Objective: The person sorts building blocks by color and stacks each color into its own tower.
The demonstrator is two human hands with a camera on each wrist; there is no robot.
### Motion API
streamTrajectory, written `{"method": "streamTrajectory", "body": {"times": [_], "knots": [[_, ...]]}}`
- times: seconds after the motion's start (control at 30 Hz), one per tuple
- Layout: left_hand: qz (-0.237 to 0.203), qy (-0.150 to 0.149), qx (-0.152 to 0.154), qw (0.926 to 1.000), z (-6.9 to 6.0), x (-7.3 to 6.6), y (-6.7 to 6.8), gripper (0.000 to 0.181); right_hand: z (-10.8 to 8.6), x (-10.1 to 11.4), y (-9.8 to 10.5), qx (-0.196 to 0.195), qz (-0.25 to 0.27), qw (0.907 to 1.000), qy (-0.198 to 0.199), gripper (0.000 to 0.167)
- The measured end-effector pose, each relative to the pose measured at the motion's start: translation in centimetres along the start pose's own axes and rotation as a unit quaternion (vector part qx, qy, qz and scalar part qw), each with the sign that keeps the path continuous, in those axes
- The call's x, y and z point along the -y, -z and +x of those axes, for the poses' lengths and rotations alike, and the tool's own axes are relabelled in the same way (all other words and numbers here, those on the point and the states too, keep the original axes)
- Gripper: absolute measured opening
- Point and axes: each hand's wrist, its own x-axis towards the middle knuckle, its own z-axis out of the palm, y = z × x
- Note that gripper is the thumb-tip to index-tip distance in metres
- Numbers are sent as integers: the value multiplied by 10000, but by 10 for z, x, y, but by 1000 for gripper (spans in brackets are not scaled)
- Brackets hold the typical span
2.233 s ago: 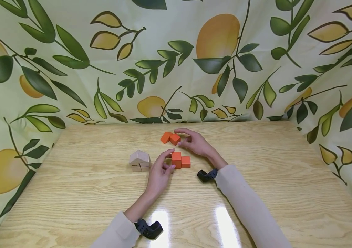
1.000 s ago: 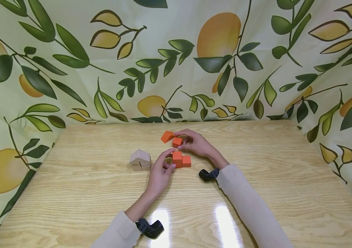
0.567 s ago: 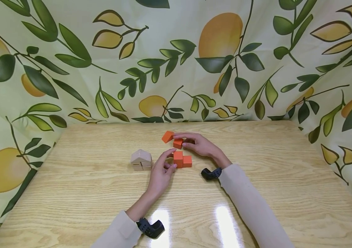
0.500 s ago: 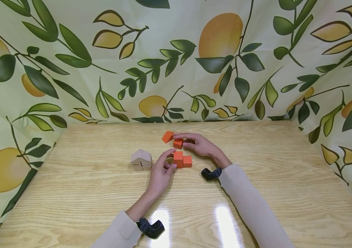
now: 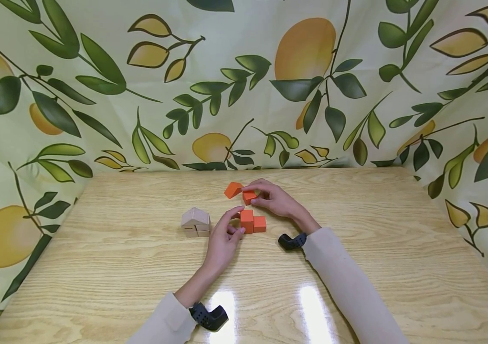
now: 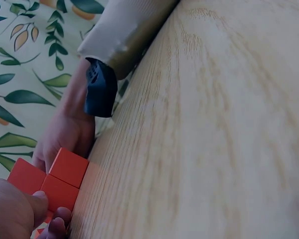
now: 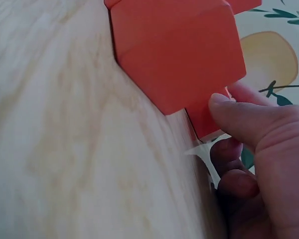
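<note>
In the head view, my left hand (image 5: 221, 243) holds a small stack of orange cubes (image 5: 247, 221), thumb on the near side and index finger behind. A lower orange block (image 5: 259, 224) stands against the stack's right side. Beyond it, my right hand (image 5: 276, 199) pinches another orange block (image 5: 249, 197) between thumb and fingers at table level. Its thumb presses the block (image 7: 204, 118) in the right wrist view, where the nearer orange blocks partly cover it. An orange wedge-like block (image 5: 233, 189) lies just left of the right fingertips.
A little house of plain wooden blocks (image 5: 195, 222) with a peaked top stands left of my left hand. The wood-grain table (image 5: 119, 267) ends at a leaf-and-fruit patterned cloth (image 5: 235, 105). Each wrist wears a black device (image 5: 292, 241).
The right hand's block has moved away from the wedge, toward the near stack and right. Right fingers loosened around it half a second ago and now pinch it again. The left hand keeps its hold.
</note>
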Motion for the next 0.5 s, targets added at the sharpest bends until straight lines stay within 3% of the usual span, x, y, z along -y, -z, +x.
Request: {"method": "streamTrajectory", "body": {"times": [0.5], "knots": [[60, -36, -24, 10000, 0, 1, 0, 55, 1, -1, -4, -290, -260, 9986, -346, 37]]}}
